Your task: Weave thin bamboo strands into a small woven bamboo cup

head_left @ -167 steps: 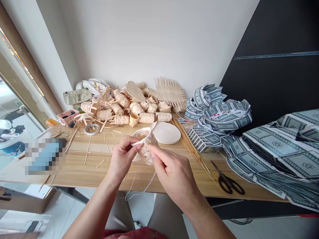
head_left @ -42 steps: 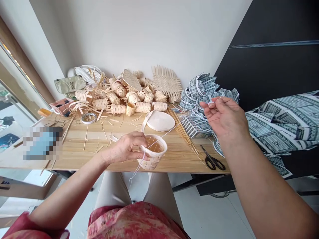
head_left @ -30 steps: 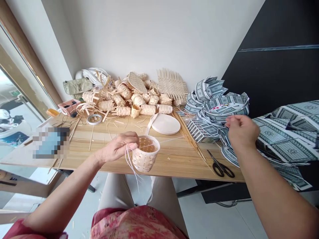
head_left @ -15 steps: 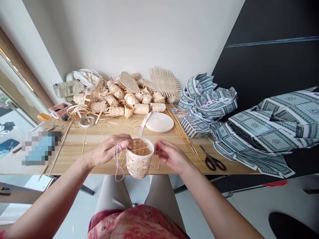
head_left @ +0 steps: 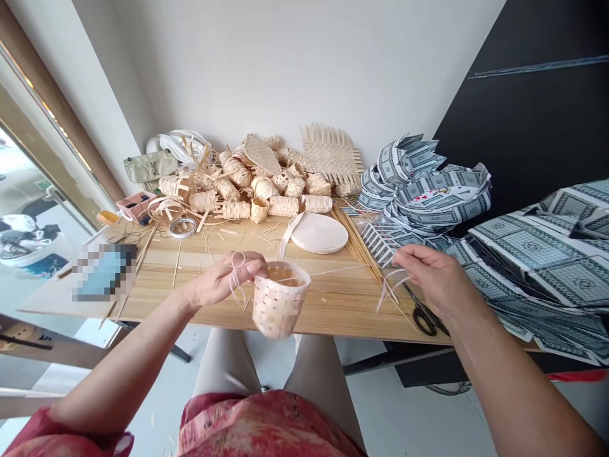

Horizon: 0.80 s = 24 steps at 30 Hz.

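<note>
My left hand [head_left: 221, 282] grips the rim of a small woven strip basket [head_left: 277, 311], holding it upright just off the table's front edge. A thin white strand [head_left: 333, 270] runs from the basket's rim towards my right hand [head_left: 435, 279], which pinches it between the fingers. Loose loops of the strand [head_left: 236, 274] hang around my left fingers, and more ends trail below my right fingers. The basket's inside shows pale strips, and its lower side stands in front of my lap.
A wooden table [head_left: 333, 311] holds a heap of woven strip pieces [head_left: 247, 190], a woven mat [head_left: 332, 155], a coil of pale strip [head_left: 318, 233], a tape roll [head_left: 182, 227], thin sticks [head_left: 361, 238] and black-handled scissors [head_left: 425, 319] under my right hand. Printed paper sheets [head_left: 547, 266] lie at right.
My right hand has moved away rightwards from the basket, drawing the strand out long. The left hand still holds the basket, and the view has shifted slightly.
</note>
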{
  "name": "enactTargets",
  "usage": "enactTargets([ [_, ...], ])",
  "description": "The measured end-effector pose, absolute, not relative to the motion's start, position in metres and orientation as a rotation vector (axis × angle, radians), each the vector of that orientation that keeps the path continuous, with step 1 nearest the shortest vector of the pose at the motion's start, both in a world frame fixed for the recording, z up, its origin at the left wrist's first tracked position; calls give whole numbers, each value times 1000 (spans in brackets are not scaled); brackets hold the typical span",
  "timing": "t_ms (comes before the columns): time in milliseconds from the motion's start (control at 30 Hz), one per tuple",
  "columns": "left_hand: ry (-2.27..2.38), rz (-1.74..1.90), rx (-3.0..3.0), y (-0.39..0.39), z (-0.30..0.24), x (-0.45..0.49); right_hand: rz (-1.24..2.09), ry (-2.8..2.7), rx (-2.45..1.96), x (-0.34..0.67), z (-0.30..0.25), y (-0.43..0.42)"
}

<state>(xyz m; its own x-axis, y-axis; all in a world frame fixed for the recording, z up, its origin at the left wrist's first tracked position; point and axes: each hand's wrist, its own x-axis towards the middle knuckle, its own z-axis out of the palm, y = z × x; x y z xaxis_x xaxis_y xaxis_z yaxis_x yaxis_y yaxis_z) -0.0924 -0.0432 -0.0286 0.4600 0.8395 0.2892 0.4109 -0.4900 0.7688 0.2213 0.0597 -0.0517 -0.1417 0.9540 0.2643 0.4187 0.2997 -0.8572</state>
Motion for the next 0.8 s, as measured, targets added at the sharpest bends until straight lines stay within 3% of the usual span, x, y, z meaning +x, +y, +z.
enactTargets([
  [133, 1037, 891, 2095, -43, -34, -94, 319, -1944, -1349, 227, -59, 66],
  [233, 1058, 919, 2065, -42, -36, -92, 162, -2013, -1242, 205, -55, 44],
  [400, 984, 836, 2146, -42, -35, -82, 246, -2168, -992, 173, -50, 5],
  [567, 1016, 994, 2076, -50, -31, -96, 230, -1900, -1522, 219, -52, 45],
  [800, 1137, 1043, 2087, -52, -31, -130, 100, -1930, -1748, 266, -57, 86],
])
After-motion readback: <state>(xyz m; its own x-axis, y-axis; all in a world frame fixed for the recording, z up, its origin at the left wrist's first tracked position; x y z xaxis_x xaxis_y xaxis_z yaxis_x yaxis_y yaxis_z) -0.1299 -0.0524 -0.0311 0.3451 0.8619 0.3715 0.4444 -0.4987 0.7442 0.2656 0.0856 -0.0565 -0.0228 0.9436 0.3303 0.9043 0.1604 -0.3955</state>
